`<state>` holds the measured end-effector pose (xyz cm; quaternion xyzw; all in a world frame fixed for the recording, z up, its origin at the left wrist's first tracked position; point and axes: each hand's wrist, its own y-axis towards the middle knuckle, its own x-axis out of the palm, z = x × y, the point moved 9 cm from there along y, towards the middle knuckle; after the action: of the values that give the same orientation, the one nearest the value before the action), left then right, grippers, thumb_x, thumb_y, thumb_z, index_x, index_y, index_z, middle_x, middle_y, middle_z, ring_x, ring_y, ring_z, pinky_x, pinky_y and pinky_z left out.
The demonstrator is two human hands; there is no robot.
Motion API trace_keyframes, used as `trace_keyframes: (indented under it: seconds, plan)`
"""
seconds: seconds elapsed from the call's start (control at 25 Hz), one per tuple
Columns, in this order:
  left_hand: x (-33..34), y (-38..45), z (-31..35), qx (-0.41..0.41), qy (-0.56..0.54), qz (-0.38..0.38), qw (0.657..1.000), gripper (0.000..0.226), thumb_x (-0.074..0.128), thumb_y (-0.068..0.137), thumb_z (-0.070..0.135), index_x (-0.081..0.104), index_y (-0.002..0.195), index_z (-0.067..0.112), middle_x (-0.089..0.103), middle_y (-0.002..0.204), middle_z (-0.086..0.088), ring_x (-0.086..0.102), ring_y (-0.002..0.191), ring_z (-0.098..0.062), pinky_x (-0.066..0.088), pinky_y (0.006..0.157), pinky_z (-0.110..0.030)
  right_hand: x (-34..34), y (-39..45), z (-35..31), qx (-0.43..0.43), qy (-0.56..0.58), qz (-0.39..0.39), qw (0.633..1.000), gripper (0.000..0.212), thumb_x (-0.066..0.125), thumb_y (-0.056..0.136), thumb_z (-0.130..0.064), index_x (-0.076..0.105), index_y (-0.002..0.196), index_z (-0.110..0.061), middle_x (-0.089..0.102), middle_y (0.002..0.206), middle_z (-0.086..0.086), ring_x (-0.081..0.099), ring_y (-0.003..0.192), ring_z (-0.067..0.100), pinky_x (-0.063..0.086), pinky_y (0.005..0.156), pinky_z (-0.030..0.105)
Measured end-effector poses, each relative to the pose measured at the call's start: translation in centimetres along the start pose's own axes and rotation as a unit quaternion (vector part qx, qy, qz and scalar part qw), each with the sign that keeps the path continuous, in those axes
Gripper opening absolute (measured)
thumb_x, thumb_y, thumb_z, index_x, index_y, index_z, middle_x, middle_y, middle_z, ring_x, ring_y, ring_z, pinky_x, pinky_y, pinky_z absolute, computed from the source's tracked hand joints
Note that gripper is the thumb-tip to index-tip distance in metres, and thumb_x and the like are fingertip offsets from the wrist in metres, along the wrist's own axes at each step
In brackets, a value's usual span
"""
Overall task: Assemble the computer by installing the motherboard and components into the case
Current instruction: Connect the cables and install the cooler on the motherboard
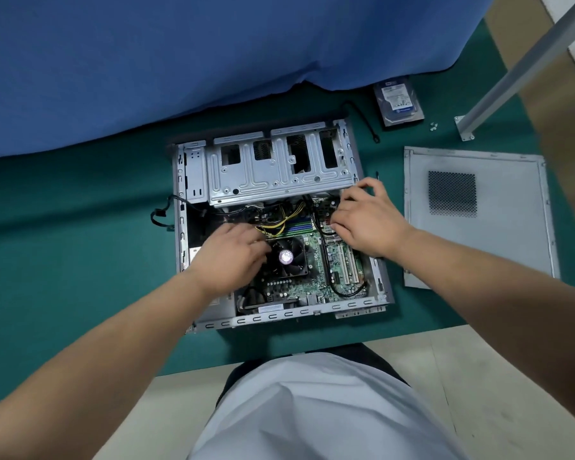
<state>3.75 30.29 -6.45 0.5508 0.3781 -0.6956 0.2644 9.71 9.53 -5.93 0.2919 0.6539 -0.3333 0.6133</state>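
Head view: motherboard (299,277) sits inside the case (375,287), which lies open on its side on the green mat (80,244). CPU fan (287,257) near board centre, white slots (346,263) to its right, yellow-black wires (279,224) running across the top of the board under the drive cage (273,167).

My left hand (229,257) is down in the case over the left edge of the fan, fingers bent toward the wires; fingertips blurred, so I cannot tell whether it grips anything. My right hand (365,217) is at the upper right of the board by the case wall, fingers curled down onto the board area, thumb and forefinger raised near the cage edge; what it pinches, if anything, I cannot tell.

Black cable (160,217) loops out past the case's left wall. Side panel (478,247) lies flat on the mat right of the case, just apart from it, mesh vent up. Hard drive (398,102) rests farther back right, near the blue cloth (146,61). Loose black cord (365,121) between drive and case. Small screws (433,126) right of the drive, beside the grey metal leg (512,81).
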Motion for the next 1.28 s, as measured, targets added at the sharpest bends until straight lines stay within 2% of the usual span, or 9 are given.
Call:
trace_keyframes:
  seconds: [0.16, 0.4, 0.52, 0.64, 0.76, 0.96, 1.08, 1.2, 1.28]
  plan:
    - [1.3, -1.0, 4.0, 0.117, -0.038, -0.068, 0.99, 0.022, 0.055, 0.099, 0.04, 0.074, 0.109, 0.035, 0.072, 0.099, 0.013, 0.066, 0.098, -0.016, 0.048, 0.09, -0.038, 0.2, 0.0, 0.0, 0.001, 0.009, 0.007, 1.0, 0.035, 0.045, 0.102, -0.039, 0.077, 0.092, -0.03, 0.073, 0.091, -0.015, 0.057, 0.109, 0.016, 0.019, 0.113, 0.048]
    - [1.6, -3.7, 1.6, 0.111, -0.053, -0.162, 0.979, 0.025, 0.045, 0.094, 0.036, 0.068, 0.103, 0.039, 0.07, 0.093, 0.017, 0.058, 0.103, -0.003, 0.015, 0.12, -0.025, 0.4, 0.1, 0.3, 0.009, 0.022, 0.016, 1.0, 0.033, 0.047, 0.102, -0.037, 0.077, 0.091, -0.031, 0.072, 0.091, -0.016, 0.055, 0.11, 0.014, 0.018, 0.114, 0.048]
    - [2.1, -3.7, 1.0, 0.089, -0.098, -0.236, 0.963, 0.037, 0.039, 0.088, 0.055, 0.069, 0.103, 0.038, 0.07, 0.092, 0.016, 0.056, 0.11, 0.002, 0.003, 0.124, -0.026, 0.5, 0.1, 0.3, 0.01, 0.022, 0.012, 1.0, 0.035, 0.044, 0.103, -0.037, 0.077, 0.091, -0.032, 0.072, 0.091, -0.017, 0.055, 0.109, 0.013, 0.018, 0.114, 0.046]
    - [2.4, -3.5, 1.0, 0.092, -0.126, -0.269, 0.95, 0.051, 0.043, 0.084, 0.076, 0.069, 0.101, 0.036, 0.069, 0.094, 0.021, 0.058, 0.108, 0.004, 0.002, 0.123, -0.025, 0.5, 0.2, 0.3, 0.008, 0.022, 0.01, 1.0, 0.035, 0.044, 0.103, -0.038, 0.077, 0.092, -0.032, 0.072, 0.092, -0.018, 0.054, 0.109, 0.013, 0.017, 0.114, 0.046]
    - [2.5, -3.6, 1.0, 0.113, -0.129, -0.249, 0.953, 0.039, 0.059, 0.087, 0.073, 0.07, 0.098, 0.037, 0.068, 0.094, 0.024, 0.059, 0.104, 0.005, 0.005, 0.124, -0.027, 0.6, 0.3, 0.3, 0.009, 0.025, 0.014, 1.0, 0.034, 0.045, 0.103, -0.038, 0.077, 0.092, -0.033, 0.072, 0.092, -0.018, 0.055, 0.109, 0.014, 0.018, 0.114, 0.046]
    - [2.2, -3.7, 0.8, 0.114, -0.147, -0.224, 0.957, 0.045, 0.058, 0.082, 0.08, 0.07, 0.095, 0.039, 0.069, 0.091, 0.024, 0.058, 0.102, 0.007, 0.005, 0.123, -0.026, 0.6, 0.3, 0.3, 0.014, 0.015, 0.011, 1.0, 0.032, 0.046, 0.101, -0.04, 0.076, 0.09, -0.035, 0.071, 0.089, -0.019, 0.055, 0.107, 0.012, 0.02, 0.113, 0.045]
    - [1.2, -3.5, 0.9, 0.12, -0.181, -0.204, 0.955, 0.049, 0.053, 0.083, 0.082, 0.073, 0.093, 0.039, 0.069, 0.091, 0.024, 0.057, 0.101, 0.006, 0.026, 0.118, -0.028, 0.2, 0.3, -0.1, 0.007, 0.012, 0.016, 1.0, 0.026, 0.05, 0.099, -0.035, 0.075, 0.095, -0.034, 0.07, 0.097, -0.018, 0.056, 0.111, 0.013, 0.022, 0.114, 0.044]
    - [-3.1, -1.4, -1.4, 0.07, -0.217, -0.014, 0.973, 0.037, 0.051, 0.098, 0.066, 0.072, 0.105, 0.037, 0.068, 0.103, 0.02, 0.059, 0.102, 0.0, 0.05, 0.1, -0.036, -1.4, -0.5, -0.1, 0.04, 0.024, 0.076, 0.996, 0.019, 0.063, 0.092, -0.025, 0.07, 0.11, -0.022, 0.061, 0.116, -0.003, 0.05, 0.12, 0.023, 0.028, 0.113, 0.044]
    - [-6.0, 0.3, -4.0, 0.004, -0.15, 0.14, 0.979, 0.028, 0.063, 0.099, 0.04, 0.067, 0.123, 0.027, 0.067, 0.12, 0.005, 0.059, 0.115, -0.016, 0.051, 0.1, -0.048, -1.8, -1.4, 0.7, 0.14, 0.056, 0.087, 0.985, 0.044, 0.067, 0.088, -0.015, 0.057, 0.131, -0.015, 0.049, 0.136, 0.007, 0.046, 0.128, 0.029, 0.036, 0.112, 0.047]
